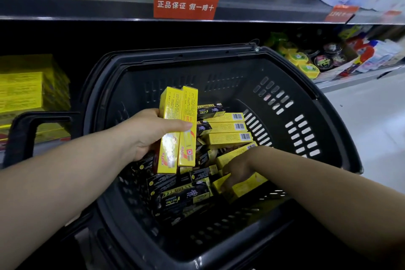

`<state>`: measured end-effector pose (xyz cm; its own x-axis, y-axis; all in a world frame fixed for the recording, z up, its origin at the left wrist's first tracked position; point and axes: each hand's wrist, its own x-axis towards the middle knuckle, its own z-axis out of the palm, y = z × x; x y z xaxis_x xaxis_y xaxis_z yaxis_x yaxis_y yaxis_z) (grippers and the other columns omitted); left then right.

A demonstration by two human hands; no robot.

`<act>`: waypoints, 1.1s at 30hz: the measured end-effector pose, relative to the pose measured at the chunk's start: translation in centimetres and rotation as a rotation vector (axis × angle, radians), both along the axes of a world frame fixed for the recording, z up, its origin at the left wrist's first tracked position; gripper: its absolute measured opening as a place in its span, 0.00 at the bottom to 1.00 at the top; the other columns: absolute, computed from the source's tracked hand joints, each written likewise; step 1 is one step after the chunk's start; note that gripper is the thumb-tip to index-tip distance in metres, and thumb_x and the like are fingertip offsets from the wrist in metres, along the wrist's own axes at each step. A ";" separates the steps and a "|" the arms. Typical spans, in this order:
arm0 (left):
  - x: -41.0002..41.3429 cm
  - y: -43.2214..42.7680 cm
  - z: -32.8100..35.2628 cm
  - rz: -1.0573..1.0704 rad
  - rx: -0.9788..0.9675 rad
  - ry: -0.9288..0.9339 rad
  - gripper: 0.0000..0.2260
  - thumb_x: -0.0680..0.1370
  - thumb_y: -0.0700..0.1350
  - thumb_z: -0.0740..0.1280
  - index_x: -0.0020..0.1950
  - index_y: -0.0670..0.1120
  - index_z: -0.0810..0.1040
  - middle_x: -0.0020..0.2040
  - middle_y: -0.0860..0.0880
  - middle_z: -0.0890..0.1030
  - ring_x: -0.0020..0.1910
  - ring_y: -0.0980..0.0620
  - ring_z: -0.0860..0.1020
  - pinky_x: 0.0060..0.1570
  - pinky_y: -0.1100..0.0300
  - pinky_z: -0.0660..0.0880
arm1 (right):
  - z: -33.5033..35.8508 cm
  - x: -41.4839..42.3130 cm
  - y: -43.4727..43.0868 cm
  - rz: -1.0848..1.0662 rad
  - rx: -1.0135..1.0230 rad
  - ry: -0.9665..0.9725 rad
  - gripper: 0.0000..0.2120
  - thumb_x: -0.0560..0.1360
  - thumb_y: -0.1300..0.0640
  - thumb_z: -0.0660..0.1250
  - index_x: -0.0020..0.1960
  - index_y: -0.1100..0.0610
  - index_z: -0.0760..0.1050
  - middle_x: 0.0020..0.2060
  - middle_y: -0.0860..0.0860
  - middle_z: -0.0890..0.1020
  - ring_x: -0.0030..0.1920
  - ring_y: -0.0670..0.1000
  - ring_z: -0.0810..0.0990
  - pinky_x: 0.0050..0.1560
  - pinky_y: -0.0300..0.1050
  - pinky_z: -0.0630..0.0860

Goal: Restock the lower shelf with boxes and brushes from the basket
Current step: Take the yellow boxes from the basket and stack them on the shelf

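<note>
A black plastic basket (306, 98) fills the middle of the view and holds several long yellow boxes (228, 138) and black boxes (184, 198). My left hand (151, 133) grips two yellow boxes (177, 129) side by side, held up above the pile. My right hand (237, 170) reaches down into the basket, its fingers curled round another yellow box (247, 186) lying at the pile's right side. No brush shows in the basket.
The lower shelf runs behind the basket: stacked yellow boxes (26, 90) at the left, round yellow and black tins (306, 66) at the right. The basket handle (24, 133) stands at the left. An upper shelf with a red label (185, 4) hangs overhead.
</note>
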<state>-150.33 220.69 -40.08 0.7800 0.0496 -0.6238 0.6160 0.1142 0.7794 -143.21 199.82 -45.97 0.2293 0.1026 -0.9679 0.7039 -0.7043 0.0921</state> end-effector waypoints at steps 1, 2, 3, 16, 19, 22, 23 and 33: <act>0.0 0.0 -0.1 0.000 0.007 0.002 0.18 0.68 0.41 0.75 0.56 0.43 0.78 0.47 0.44 0.84 0.44 0.49 0.82 0.38 0.58 0.76 | 0.0 0.1 0.0 0.021 -0.019 -0.005 0.38 0.75 0.34 0.56 0.76 0.55 0.54 0.74 0.53 0.59 0.73 0.57 0.59 0.67 0.54 0.62; 0.0 0.1 -0.1 -0.002 0.015 0.003 0.18 0.68 0.42 0.75 0.57 0.44 0.78 0.48 0.44 0.84 0.46 0.48 0.82 0.41 0.56 0.77 | 0.0 0.1 0.0 0.062 -0.034 -0.014 0.40 0.73 0.32 0.58 0.76 0.53 0.55 0.74 0.52 0.60 0.73 0.57 0.59 0.66 0.55 0.63; 0.0 0.1 -0.2 -0.004 0.021 0.002 0.19 0.68 0.42 0.75 0.57 0.44 0.77 0.48 0.44 0.84 0.47 0.47 0.81 0.43 0.55 0.77 | 0.0 0.2 0.1 0.109 -0.044 -0.025 0.40 0.71 0.31 0.59 0.75 0.52 0.56 0.73 0.52 0.61 0.73 0.57 0.60 0.64 0.55 0.64; -0.6 1.7 2.4 0.074 -0.174 -0.085 0.27 0.64 0.43 0.76 0.61 0.44 0.75 0.49 0.43 0.84 0.47 0.45 0.83 0.46 0.50 0.78 | 10.4 1.4 2.8 -0.759 0.888 -0.097 0.35 0.65 0.37 0.70 0.64 0.49 0.61 0.54 0.47 0.79 0.49 0.49 0.82 0.41 0.42 0.79; -1.7 3.2 4.0 0.023 -0.183 -0.138 0.30 0.58 0.50 0.76 0.59 0.47 0.78 0.51 0.46 0.84 0.51 0.45 0.82 0.55 0.47 0.76 | 12.4 0.0 5.1 -1.026 1.156 0.019 0.36 0.66 0.38 0.68 0.68 0.45 0.58 0.51 0.52 0.83 0.47 0.51 0.84 0.38 0.44 0.79; -3.4 5.6 5.3 -0.017 -0.237 -0.178 0.19 0.62 0.49 0.74 0.52 0.49 0.82 0.48 0.46 0.85 0.46 0.48 0.84 0.40 0.55 0.81 | 13.5 -1.5 8.2 -1.066 1.287 0.080 0.21 0.75 0.45 0.63 0.65 0.50 0.65 0.52 0.55 0.82 0.43 0.50 0.84 0.35 0.42 0.79; -4.0 6.5 5.6 -0.022 -0.249 -0.183 0.16 0.63 0.49 0.74 0.50 0.49 0.84 0.48 0.46 0.85 0.45 0.48 0.84 0.36 0.56 0.80 | 13.7 -1.7 9.3 -1.050 1.302 0.080 0.19 0.76 0.46 0.62 0.64 0.51 0.68 0.52 0.54 0.83 0.44 0.50 0.84 0.35 0.42 0.79; -11.4 17.4 6.0 0.310 -0.153 -0.136 0.22 0.59 0.47 0.75 0.52 0.42 0.81 0.46 0.36 0.84 0.39 0.37 0.83 0.33 0.44 0.79 | 14.0 -1.1 20.9 -1.027 1.263 0.102 0.09 0.75 0.47 0.65 0.41 0.51 0.70 0.25 0.45 0.78 0.28 0.44 0.79 0.30 0.39 0.75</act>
